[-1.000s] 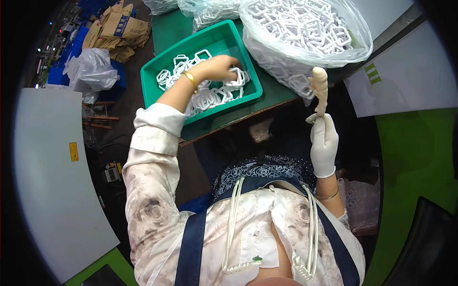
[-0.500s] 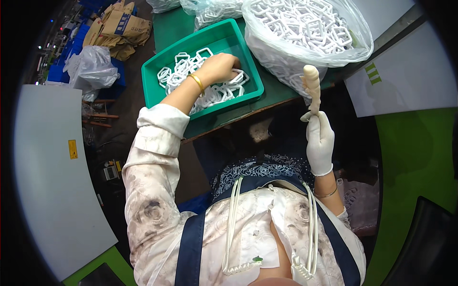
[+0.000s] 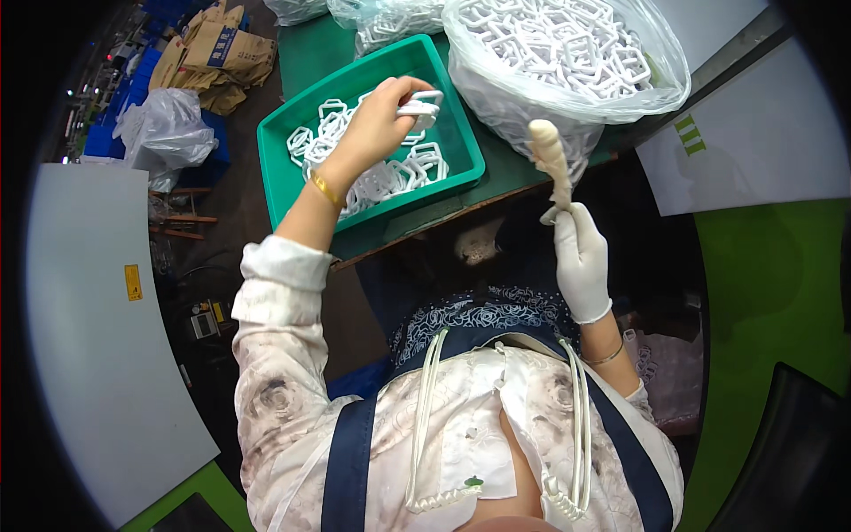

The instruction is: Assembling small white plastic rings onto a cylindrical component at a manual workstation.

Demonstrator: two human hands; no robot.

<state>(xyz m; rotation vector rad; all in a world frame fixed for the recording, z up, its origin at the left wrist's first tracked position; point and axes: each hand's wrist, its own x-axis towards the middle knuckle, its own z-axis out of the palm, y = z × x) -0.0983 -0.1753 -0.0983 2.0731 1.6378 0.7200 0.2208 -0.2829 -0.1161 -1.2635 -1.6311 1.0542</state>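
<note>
My bare left hand [image 3: 377,129], with a gold bracelet at the wrist, is over the green tray [image 3: 461,168]. Its fingers are closed round a few white plastic angular rings [image 3: 424,108], held above the others. More such white rings [image 3: 368,188] lie loose in the tray below. My right hand [image 3: 583,266] wears a white glove and is off the table's front edge. It grips the lower end of a cream-coloured, lumpy stick-like tool [image 3: 550,155], which points upward. A small pale flat part shows by the gloved fingertips; what it is I cannot tell.
A large clear plastic bag [image 3: 496,97] full of white rings stands right of the tray on the green table [image 3: 301,53]. Further bags [image 3: 399,31] lie behind it. White panels flank both sides. Brown paper sacks [image 3: 217,49] are at the far left.
My left hand has lifted from among the rings, bringing a few up in its fingers. My right hand has shifted slightly left with the cream tool.
</note>
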